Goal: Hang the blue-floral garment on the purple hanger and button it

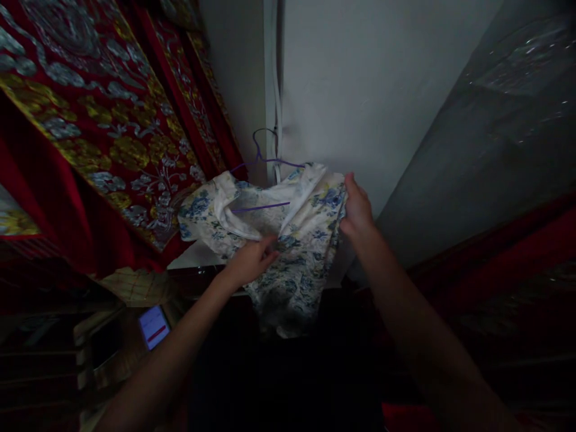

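A white garment with blue and yellow flowers (297, 264) hangs on a thin purple wire hanger (265, 157) in front of a pale wall. My left hand (252, 259) pinches the cloth at the garment's middle front. My right hand (357, 210) grips its right shoulder edge, fingers closed on the fabric. The hanger's hook rises above the collar and its lower bar shows across the open neck.
Red cloth embroidered with gold and silver flowers (103, 120) hangs at the left. A white pipe or cable (275, 72) runs down the wall. A grey plastic-covered surface (495, 120) is at the right. A small lit screen (153, 327) glows at the lower left.
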Demonstrator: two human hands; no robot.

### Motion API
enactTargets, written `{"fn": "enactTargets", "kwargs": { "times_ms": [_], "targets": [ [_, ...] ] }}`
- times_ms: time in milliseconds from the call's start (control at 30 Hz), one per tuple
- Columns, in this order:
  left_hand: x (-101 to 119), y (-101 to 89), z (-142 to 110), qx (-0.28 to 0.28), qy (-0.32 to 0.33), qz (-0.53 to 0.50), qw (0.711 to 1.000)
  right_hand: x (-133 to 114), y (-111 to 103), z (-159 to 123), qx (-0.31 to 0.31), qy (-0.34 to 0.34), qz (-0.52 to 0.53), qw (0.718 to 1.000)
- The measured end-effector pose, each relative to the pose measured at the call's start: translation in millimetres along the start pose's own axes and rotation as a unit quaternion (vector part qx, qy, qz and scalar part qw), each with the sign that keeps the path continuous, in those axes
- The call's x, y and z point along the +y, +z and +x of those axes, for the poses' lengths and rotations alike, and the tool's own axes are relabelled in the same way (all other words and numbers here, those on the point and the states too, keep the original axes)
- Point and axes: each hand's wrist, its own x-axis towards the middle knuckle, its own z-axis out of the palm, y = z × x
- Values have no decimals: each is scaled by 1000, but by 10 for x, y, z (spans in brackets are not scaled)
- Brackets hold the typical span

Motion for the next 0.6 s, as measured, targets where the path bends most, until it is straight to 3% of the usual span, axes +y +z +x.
{"fn": "enactTargets", "kwargs": {
  "times_ms": [133,267,400,500,600],
  "targets": [
    [137,111,-21,6,-13,39,999,-189,251,-57,-12,-56,-8,998],
    [239,143,-77,31,-27,40,998,-361,171,32,7,-101,-10,995],
    [349,178,-167,53,-20,24,998,-221,-241,28,95,-62,43,993],
    [406,321,-278,14,-9,-23,1000,75,-659,-122,122,38,69,989],
    [432,590,-413,-41,-11,-88,995,381,-1028,-304,125,91,67,986]
  ]
}}
